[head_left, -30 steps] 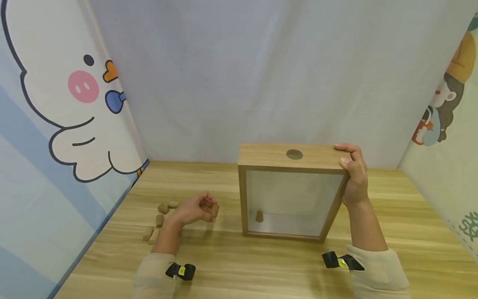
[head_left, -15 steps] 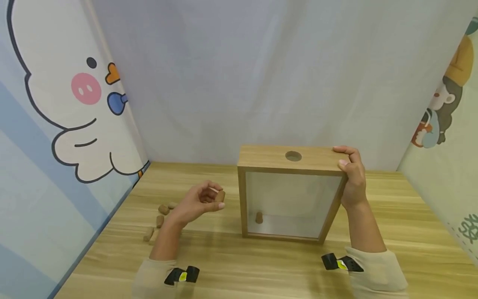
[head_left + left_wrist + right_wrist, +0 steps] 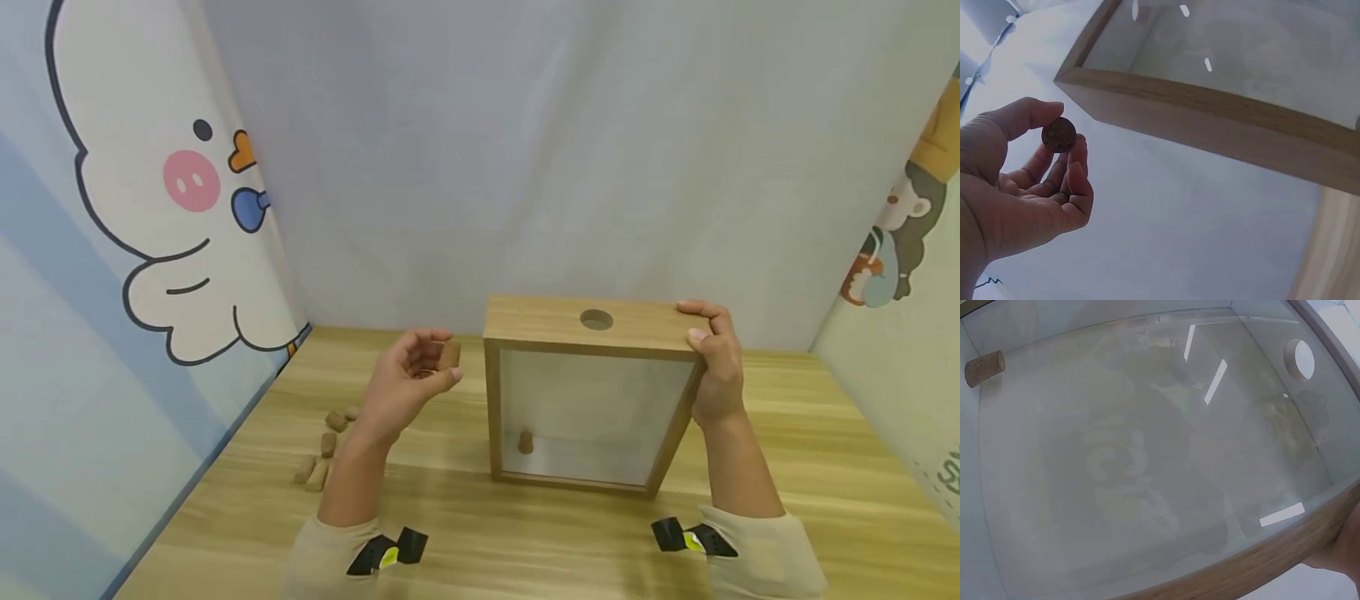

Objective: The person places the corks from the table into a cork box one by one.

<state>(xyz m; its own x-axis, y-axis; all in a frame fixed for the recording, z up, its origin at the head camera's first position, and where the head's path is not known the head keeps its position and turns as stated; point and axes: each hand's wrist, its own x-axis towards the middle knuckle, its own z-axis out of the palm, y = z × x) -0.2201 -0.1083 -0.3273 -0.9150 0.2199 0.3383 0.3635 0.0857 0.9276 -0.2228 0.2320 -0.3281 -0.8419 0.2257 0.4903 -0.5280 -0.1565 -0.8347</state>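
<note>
My left hand [image 3: 405, 379] pinches a cork [image 3: 449, 356] between thumb and fingers, raised above the table just left of the box. In the left wrist view the round end of that cork [image 3: 1059, 135] faces the camera. A shallow wooden box [image 3: 585, 327] with a clear front pane stands upright on the table, a round hole [image 3: 597, 319] cut in its top. Gripping the box's upper right corner is my right hand [image 3: 717, 362], thumb in front and fingers over the top. Inside the box, a single cork [image 3: 526, 442] stands at the lower left; the right wrist view shows it too.
Several loose corks [image 3: 328, 444] lie on the wooden table [image 3: 465, 533] to the left, near my left forearm. A pale curtain [image 3: 480, 167] hangs behind the table. Cartoon-printed walls [image 3: 97, 350] flank it on both sides.
My left hand has lifted the cork up from near the table and slightly to the right, toward the height of the box's top. The right hand keeps its hold on the box.
</note>
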